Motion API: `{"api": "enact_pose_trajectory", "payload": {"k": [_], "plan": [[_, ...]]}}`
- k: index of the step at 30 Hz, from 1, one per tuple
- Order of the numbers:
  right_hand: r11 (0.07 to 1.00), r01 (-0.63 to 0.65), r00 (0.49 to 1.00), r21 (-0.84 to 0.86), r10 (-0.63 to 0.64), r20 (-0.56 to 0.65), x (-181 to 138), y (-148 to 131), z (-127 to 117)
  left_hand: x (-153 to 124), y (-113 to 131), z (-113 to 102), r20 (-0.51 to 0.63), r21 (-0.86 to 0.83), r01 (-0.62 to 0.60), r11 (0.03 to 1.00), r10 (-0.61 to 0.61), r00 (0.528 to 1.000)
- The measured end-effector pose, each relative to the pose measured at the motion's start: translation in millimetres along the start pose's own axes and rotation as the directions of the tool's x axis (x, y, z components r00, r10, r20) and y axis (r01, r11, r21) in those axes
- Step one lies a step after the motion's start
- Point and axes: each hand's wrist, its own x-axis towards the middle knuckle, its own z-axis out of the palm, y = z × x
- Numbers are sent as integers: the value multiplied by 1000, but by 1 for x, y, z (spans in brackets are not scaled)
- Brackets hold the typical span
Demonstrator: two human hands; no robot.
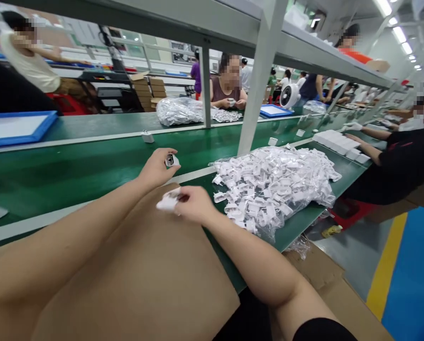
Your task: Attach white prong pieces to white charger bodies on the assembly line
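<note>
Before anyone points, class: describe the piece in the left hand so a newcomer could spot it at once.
Find the green conveyor belt crossing the picture. Against it, the left hand holds a small white plastic housing. Unlike the blurred white part in the right hand, it shows a dark opening with a metallic-looking interior.

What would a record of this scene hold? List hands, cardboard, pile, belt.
Left hand: holds a small white housing with a dark opening
Right hand: holds white plastic, blurred
Cardboard: large, brown, in front of the person
Pile of white parts: with clear plastic, right of both hands
Green belt: beyond the cardboard, loose white pieces on it
</note>
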Motion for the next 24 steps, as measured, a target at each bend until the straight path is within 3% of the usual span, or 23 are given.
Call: {"api": "enact_pose_trajectory", "payload": {"k": [2, 4, 7, 10, 14, 17, 19, 21, 24], "plan": [[949, -86, 994, 302, 103, -40, 6, -2, -5, -34, -4, -28, 62, -54, -31, 998, 34, 997], [870, -154, 986, 468, 165, 17, 9, -6, -7, -73, -4, -53, 159, -103, -26, 994, 43, 986], [816, -222, 974, 534, 205, 92, 8, -13, -6, -128, 5, -80, 252, -151, -5, 989, 43, 967], [821, -244, 969, 517, 189, 157, 2, -17, 1, -171, 23, -89, 331, -202, 2, 979, 67, 941], [896, -175, 974, 408, 97, 205, -8, -22, 8, -207, 36, -76, 356, -321, 38, 946, 84, 931], [973, -44, 977, 226, -6, 214, -15, -28, 11, -219, 34, -58, 188, -439, 106, 892, -24, 982], [994, 97, 972, 50, -105, 209, -20, -32, 11, -222, 32, -50, 124, -458, 169, 873, -126, 984], [950, 281, 943, -132, -248, 224, -25, -35, 12, -222, 31, -47, 138, -447, 209, 870, -163, 977], [796, 482, 870, -367, -386, 306, -32, -34, 16, -218, 32, -52, 210, -510, 241, 826, -152, 966]]}}
